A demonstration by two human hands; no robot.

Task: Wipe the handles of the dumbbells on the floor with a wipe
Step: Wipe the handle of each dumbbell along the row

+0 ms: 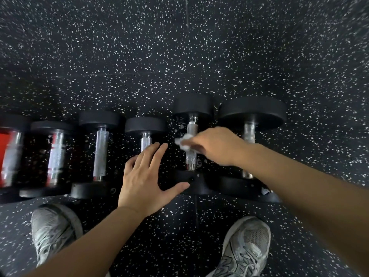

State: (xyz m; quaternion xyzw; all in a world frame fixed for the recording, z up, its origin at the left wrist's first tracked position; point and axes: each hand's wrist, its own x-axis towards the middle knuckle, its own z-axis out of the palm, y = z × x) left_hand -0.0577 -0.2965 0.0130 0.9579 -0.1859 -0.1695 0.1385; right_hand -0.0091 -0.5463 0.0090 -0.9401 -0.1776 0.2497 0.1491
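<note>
Your right hand (214, 145) pinches the white wipe (184, 141) against the handle (191, 132) of the fifth dumbbell along the floor (179, 47); your left hand (147, 177) hovers beside it, fingers spread.

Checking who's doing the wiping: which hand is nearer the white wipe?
Right. The right hand holds the wipe against a dumbbell handle; the left hand hovers open, down and to the left of it.
</note>
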